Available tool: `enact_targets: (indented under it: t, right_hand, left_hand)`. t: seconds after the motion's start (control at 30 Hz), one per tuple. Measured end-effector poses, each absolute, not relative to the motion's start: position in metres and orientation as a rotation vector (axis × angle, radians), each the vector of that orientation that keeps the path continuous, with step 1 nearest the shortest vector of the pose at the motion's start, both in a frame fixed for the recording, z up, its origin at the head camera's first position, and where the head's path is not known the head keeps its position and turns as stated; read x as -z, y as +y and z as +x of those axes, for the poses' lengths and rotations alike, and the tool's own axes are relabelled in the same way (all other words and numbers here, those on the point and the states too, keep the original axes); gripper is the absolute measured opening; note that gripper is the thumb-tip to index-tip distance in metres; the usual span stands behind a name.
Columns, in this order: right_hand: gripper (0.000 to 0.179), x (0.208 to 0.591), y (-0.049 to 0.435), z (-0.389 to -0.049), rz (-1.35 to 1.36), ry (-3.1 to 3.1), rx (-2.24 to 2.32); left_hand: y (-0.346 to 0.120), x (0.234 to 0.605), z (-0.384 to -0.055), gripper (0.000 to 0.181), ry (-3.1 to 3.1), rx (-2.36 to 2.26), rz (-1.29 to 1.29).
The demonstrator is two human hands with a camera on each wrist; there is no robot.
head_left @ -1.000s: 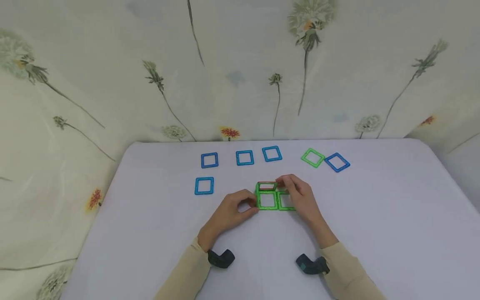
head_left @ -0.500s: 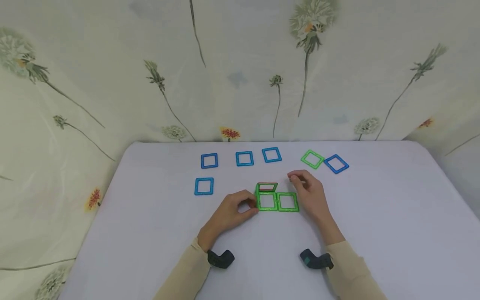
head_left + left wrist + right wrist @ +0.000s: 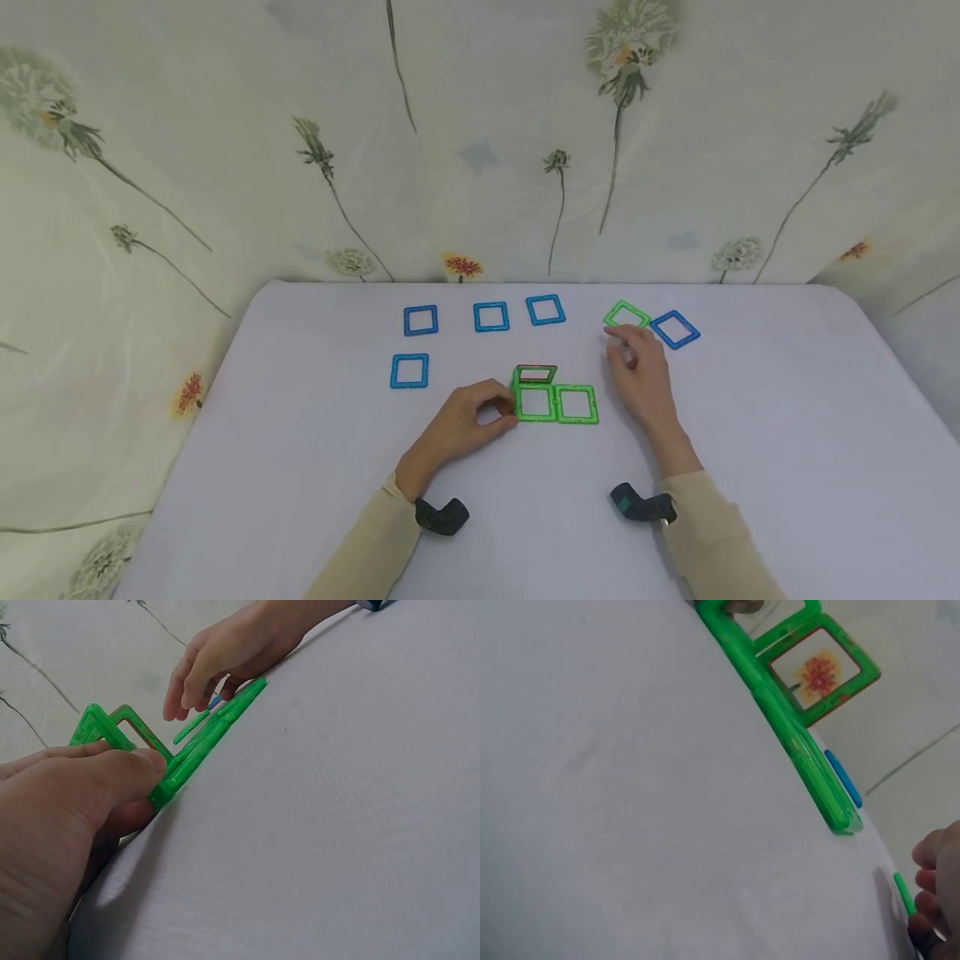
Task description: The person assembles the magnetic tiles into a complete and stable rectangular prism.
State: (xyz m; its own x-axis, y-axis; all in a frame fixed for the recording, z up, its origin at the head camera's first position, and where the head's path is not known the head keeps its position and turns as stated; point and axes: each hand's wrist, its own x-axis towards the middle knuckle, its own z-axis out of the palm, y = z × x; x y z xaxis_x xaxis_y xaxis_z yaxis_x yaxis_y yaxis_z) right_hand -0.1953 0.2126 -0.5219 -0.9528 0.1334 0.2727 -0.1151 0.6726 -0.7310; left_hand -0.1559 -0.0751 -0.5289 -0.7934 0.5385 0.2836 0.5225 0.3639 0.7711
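Note:
In the head view my left hand holds the left side of a green magnetic tile build. The left wrist view shows its thumb against a green upright tile, with the other fingers partly hidden behind. Two flat green tiles lie side by side, the left one joined to the right one. A red-edged green tile stands at the back of the left one. My right hand holds nothing; its loosely bent fingers are at the near edge of a loose green tile, partly covering it.
A blue tile lies at the loose green tile's right corner. Farther left lie more blue tiles, three along the back, such as the leftmost, and one nearer. A flowered cloth hangs behind the white table.
My right hand has left the green build and moved right and away from me, to the loose green tile. The left hand stays at the build.

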Motion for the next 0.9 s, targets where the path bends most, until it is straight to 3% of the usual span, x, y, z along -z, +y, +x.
enact_targets:
  t: [0.9]
  right_hand:
    - [0.041,0.522,0.237,-0.218,-0.003,-2.717,-0.929]
  left_hand:
    - [-0.076,0.531,-0.158,0.022,2.570,-1.466,1.035]
